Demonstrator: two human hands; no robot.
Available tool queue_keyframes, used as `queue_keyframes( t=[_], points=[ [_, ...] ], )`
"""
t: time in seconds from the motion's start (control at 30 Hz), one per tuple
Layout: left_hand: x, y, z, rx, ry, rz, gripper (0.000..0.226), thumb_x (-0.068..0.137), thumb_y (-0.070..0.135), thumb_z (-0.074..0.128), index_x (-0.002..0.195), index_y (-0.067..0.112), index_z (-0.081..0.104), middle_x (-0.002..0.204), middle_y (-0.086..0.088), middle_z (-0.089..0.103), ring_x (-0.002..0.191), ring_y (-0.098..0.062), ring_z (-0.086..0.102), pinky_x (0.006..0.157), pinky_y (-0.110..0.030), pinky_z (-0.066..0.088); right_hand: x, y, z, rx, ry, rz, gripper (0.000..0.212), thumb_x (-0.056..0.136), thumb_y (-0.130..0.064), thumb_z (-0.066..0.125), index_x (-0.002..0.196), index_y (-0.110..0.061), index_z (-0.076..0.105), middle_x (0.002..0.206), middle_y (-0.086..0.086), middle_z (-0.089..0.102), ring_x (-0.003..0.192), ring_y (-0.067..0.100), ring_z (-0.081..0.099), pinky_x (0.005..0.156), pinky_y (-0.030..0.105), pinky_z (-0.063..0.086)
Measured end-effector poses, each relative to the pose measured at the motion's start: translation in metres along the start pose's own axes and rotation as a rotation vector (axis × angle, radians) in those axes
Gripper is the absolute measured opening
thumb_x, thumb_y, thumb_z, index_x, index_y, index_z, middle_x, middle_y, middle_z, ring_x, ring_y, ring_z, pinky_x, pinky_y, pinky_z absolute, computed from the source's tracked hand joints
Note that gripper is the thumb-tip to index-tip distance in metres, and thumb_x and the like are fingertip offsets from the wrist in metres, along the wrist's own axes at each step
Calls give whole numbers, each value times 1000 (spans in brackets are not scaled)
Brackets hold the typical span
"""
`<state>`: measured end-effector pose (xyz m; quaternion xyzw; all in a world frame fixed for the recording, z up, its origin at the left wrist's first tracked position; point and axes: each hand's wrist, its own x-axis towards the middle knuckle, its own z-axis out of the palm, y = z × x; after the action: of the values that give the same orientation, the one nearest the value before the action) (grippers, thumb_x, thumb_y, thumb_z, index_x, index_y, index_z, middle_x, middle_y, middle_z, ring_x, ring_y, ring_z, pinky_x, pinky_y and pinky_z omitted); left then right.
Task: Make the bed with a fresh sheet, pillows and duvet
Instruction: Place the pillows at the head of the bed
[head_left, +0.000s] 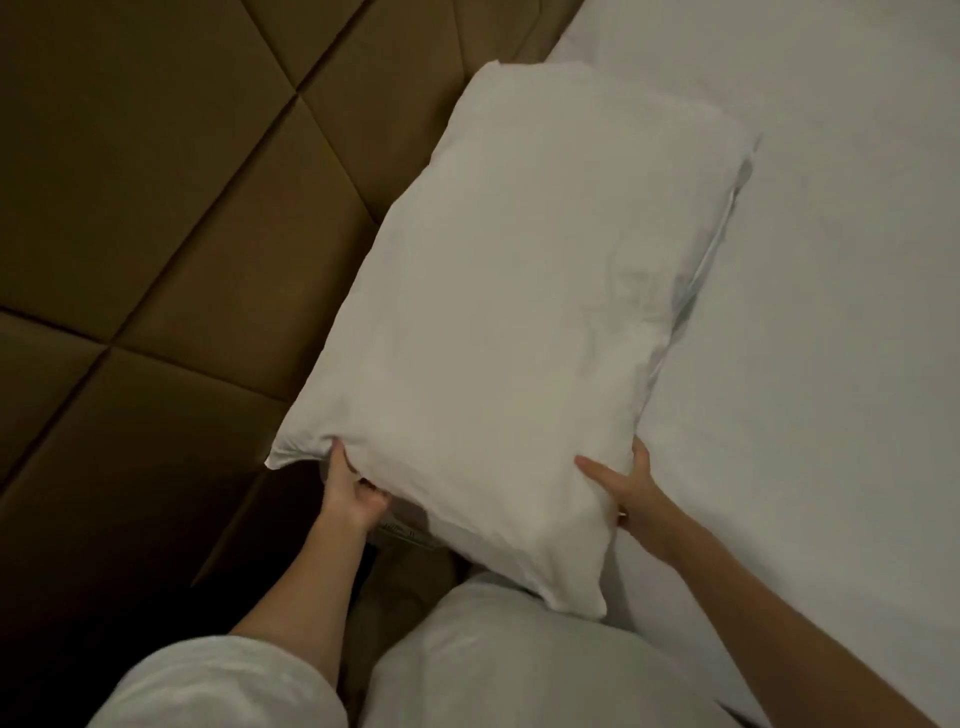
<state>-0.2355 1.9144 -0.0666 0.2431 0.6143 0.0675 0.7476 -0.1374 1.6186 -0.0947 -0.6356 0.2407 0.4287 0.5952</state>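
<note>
2 hands hold a white pillow at the head of the bed.

Head view: the pillow (498, 312) lies lengthwise along the brown padded headboard (171, 208), its far side on the white sheet (831, 260). The left hand (353, 493) grips the near left corner from below, fingers curled into the fabric. The right hand (631, 493) clasps the near right edge, thumb on top, fingers tucked under. White sleeve (218, 680) at bottom left.

Sleeve (218, 680): short, white, at 7 o'clock.
Forearms: bare.
Ring (623, 517): on right hand (631, 499), at 5 o'clock.
</note>
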Motion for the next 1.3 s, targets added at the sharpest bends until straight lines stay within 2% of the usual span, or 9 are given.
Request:
queue_keyframes(
  t=[0.37, 0.53, 0.6, 0.77, 0.9, 0.97, 1.1, 1.23, 1.3],
  points=[
    [11, 53, -30, -193, -172, 198, 42, 90, 29, 61, 130, 15, 58, 126, -8, 63, 116, -28, 59, 98, -47, 46, -14, 1, -1, -37, -308, -14, 79, 85, -23, 69, 139, -55, 21, 131, -11, 59, 115, 18, 62, 88, 41, 55],
    [31, 60, -26, 313, 693, 291, 37, 95, 15, 49, 128, 0, 49, 130, -13, 52, 119, -30, 51, 98, -41, 43, -12, 16, -10, -366, -100, -18, 111, 76, -13, 79, 151, -35, 1, 152, 0, 29, 132, 27, 40, 97, 37, 46],
    [24, 66, -1, 543, 850, 498, 39, 91, 10, 47, 129, 0, 45, 136, -20, 43, 125, -36, 42, 103, -45, 33, -6, 15, -23, -494, 63, -13, 118, 68, -16, 82, 151, -21, 0, 147, 9, 32, 127, 33, 44, 98, 39, 41],
    [11, 73, 101, 865, 354, 1212, 34, 90, 6, 52, 124, 4, 50, 129, -15, 42, 114, -23, 43, 100, -28, 38, 24, -30, -43, -282, 389, 51, 66, 92, -30, 62, 143, -4, 30, 120, 18, 57, 103, 28, 56, 93, 41, 45],
    [10, 64, 194, 1373, -257, 1335, 39, 98, 21, 45, 137, 17, 46, 147, -1, 36, 137, -15, 24, 113, -26, 20, 65, -86, -16, 221, 421, 21, 89, 83, -42, 70, 148, -10, 18, 132, 10, 47, 117, 31, 54, 100, 43, 44],
    [15, 56, 232, 1611, -448, 1374, 47, 100, 32, 40, 146, 24, 35, 157, 5, 21, 145, -15, 5, 120, -35, 6, 76, -103, -1, 361, 334, 45, 97, 65, -44, 84, 140, -1, 39, 123, 10, 59, 104, 31, 64, 94, 45, 51],
    [41, 41, 283, 1895, -513, 1473, 57, 98, 47, 31, 152, 31, 17, 161, 7, 1, 147, -16, -12, 114, -34, -19, 59, -103, -15, 353, 579, -221, 21, 79, -12, 75, 97, -8, 65, 93, 12, 71, 84, 27, 68, 79, 41, 57],
    [61, 43, 313, 1955, -432, 1503, 60, 97, 54, 20, 152, 32, 14, 161, 8, 1, 147, -17, -12, 112, -34, -23, 45, -75, -61, 508, 1059, -254, 23, 82, 7, 64, 74, -13, 55, 57, 0, 52, 72, 23, 45, 49, 15, 39],
    [66, 47, 324, 1988, -415, 1529, 64, 94, 58, 15, 152, 32, 13, 161, 8, 0, 147, -17, -12, 113, -36, -23, 61, -74, -74, 620, 1369, -106, 20, 85, 6, 55, 88, -14, 57, 63, -8, 48, 78, 22, 47, 57, 14, 44]
  ],
)
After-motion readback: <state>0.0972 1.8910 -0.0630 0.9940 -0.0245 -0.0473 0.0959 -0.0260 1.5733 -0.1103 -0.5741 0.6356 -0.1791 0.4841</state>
